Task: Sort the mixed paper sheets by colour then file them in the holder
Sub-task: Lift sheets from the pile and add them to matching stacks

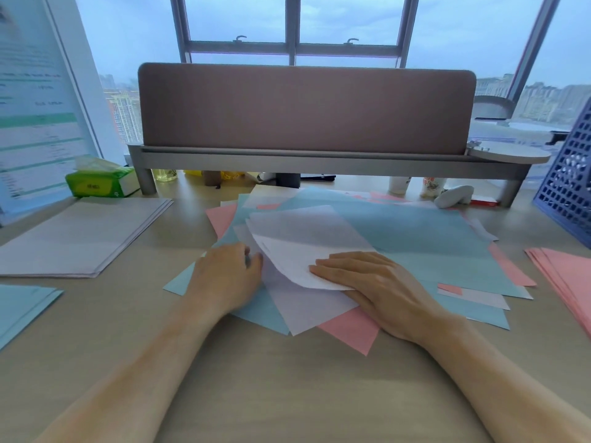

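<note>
White sheet (303, 238); faint print, perhaps unreadable

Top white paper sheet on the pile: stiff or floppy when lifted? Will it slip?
Likely floppy: the top white paper sheet bows upward where the right hand holds its near edge. Probably very light, being a single thin sheet. It may slide easily, since it lies loose on smooth blue and pink sheets.

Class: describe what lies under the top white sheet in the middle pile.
Under the top white sheet: a second white sheet, then blue sheets and pink sheets fanned out. How many more lie there is covered.
</note>
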Demonstrator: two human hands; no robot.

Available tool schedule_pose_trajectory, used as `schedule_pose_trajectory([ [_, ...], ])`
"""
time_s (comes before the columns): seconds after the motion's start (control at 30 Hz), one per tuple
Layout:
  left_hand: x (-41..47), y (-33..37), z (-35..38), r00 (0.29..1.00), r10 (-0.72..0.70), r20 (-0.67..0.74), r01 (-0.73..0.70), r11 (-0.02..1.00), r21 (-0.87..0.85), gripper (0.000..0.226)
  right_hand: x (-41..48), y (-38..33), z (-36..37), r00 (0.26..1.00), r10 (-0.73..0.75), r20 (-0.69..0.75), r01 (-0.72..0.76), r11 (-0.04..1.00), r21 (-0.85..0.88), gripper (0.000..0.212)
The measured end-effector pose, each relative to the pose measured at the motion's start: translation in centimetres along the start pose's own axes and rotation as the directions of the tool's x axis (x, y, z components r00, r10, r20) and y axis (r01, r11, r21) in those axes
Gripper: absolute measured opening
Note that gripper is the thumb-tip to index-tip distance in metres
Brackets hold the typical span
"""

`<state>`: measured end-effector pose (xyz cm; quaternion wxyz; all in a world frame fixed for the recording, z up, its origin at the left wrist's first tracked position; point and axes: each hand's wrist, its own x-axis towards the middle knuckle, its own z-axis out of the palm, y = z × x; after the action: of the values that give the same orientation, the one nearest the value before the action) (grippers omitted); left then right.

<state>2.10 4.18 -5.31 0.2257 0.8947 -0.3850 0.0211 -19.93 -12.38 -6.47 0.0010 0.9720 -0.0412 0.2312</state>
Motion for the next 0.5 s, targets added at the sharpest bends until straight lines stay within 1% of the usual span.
schedule_pose_trajectory([
  [0.07,-0.3,0.4,0.4,0.999,0.035,0.011,-0.035,0.998,-0.052,0.031,0.1,-0.4,-0.1,0.999,-0.025,0.038,0.025,1.000,-0.011,0.042],
  [0.13,-0.3,0.8,0.4,0.999,0.019,0.047,-0.012,0.991,-0.135,0.026,0.1,-1.0,-0.6,0.997,-0.010,0.081,0.010,1.000,-0.007,0.049],
  [0.17,-0.2,0.9,0.2,0.998,-0.008,0.063,0.019,0.984,-0.179,0.025,0.0,-1.0,-0.7,0.996,0.031,0.088,-0.032,0.999,0.009,0.055],
  [0.2,0.0,0.9,0.1,0.997,-0.038,0.069,0.052,0.977,-0.206,0.026,-0.1,-0.8,-0.8,0.991,0.109,0.073,-0.112,0.993,0.039,0.060],
  [0.23,0.1,0.7,0.0,0.996,-0.064,0.063,0.076,0.975,-0.208,0.027,-0.1,-0.5,-0.7,0.973,0.228,0.031,-0.230,0.970,0.082,0.065],
  [0.27,0.2,0.4,-0.1,0.995,-0.081,0.050,0.090,0.975,-0.202,0.028,-0.1,0.0,-0.7,0.925,0.378,-0.018,-0.373,0.919,0.125,0.070],
  [0.3,0.3,0.2,-0.2,0.995,-0.092,0.043,0.099,0.976,-0.196,0.029,0.0,0.5,-0.6,0.851,0.524,-0.038,-0.515,0.845,0.144,0.073],
  [0.33,0.2,0.2,-0.2,0.994,-0.094,0.050,0.102,0.975,-0.197,0.031,0.2,0.9,-0.6,0.770,0.638,-0.007,-0.634,0.765,0.114,0.073],
  [0.37,0.2,0.3,-0.1,0.993,-0.090,0.072,0.103,0.974,-0.200,0.034,0.4,1.2,-0.5,0.718,0.695,0.036,-0.696,0.715,0.058,0.070],
  [0.4,0.1,0.5,0.0,0.992,-0.076,0.097,0.094,0.977,-0.192,0.039,0.7,1.3,-0.4,0.698,0.712,0.075,-0.715,0.699,0.011,0.065],
  [0.43,0.1,0.8,0.1,0.991,-0.057,0.120,0.077,0.983,-0.166,0.045,1.0,1.4,-0.4,0.695,0.713,0.093,-0.716,0.698,0.003,0.056],
  [0.47,0.1,1.1,0.4,0.989,-0.039,0.139,0.057,0.990,-0.128,0.051,1.5,1.4,-0.7,0.689,0.716,0.109,-0.722,0.691,0.025,0.044],
  [0.5,0.0,1.3,0.6,0.987,-0.024,0.156,0.038,0.995,-0.090,0.055,2.0,1.4,-1.1,0.679,0.723,0.128,-0.733,0.679,0.053,0.038],
])
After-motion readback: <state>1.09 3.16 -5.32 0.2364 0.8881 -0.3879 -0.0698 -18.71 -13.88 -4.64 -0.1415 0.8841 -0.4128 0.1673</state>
